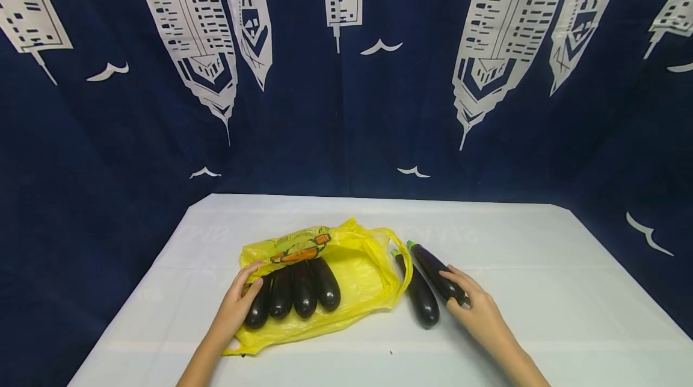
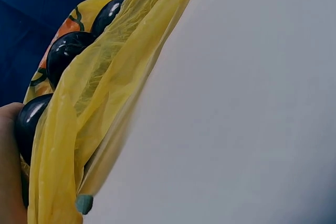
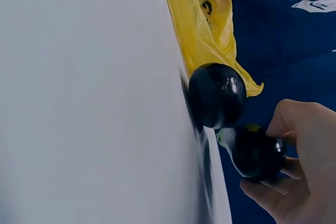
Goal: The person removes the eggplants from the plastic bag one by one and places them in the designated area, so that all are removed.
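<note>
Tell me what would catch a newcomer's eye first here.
First, the bright yellow bag near the middle of the white table, with four glossy eggplants side by side, their tops hidden under its printed flap. Next, the navy cloth behind, printed with upside-down white buildings. Then two more eggplants at the bag's right side, the outer one gripped by the right hand.

1. Soft, even light fills the head view, the white table (image 1: pixel 552 278) gleaming pale.
2. Tiny glints pop on the glossy eggplants (image 1: pixel 304 294)!
3. Both wrist views run dimmer, bluer, a lower corner shadowy.
4. Right wrist: a blurry dark shadow streaks the table.
</note>
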Demonstrator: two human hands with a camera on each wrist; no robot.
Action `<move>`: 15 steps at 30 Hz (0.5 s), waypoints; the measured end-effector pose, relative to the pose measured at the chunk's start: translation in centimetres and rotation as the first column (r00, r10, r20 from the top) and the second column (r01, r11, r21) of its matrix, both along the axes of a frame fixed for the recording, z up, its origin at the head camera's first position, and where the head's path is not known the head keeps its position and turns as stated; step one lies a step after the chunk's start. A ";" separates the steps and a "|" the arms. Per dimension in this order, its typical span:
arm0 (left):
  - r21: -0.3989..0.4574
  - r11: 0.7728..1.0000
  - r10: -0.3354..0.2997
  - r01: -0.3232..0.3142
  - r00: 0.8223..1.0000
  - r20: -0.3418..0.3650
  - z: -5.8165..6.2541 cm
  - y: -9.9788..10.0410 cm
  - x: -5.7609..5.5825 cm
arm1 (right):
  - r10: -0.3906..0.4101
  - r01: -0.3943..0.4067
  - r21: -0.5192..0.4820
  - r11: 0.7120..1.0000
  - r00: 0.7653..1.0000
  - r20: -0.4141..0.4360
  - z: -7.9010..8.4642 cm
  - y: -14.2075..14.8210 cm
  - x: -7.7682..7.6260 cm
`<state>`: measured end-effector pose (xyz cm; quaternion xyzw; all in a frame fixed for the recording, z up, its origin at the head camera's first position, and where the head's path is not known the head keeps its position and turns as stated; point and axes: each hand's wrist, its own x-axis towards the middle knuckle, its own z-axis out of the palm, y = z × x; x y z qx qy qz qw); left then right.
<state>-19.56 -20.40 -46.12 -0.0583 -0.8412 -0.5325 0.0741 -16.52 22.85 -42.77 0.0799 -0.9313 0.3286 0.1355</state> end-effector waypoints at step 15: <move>-0.001 1.000 0.008 -0.008 1.000 0.000 0.0 0.2 0.1 | 0.043 -0.043 0.002 0.999 0.999 -0.022 -1.4 -0.4 -0.2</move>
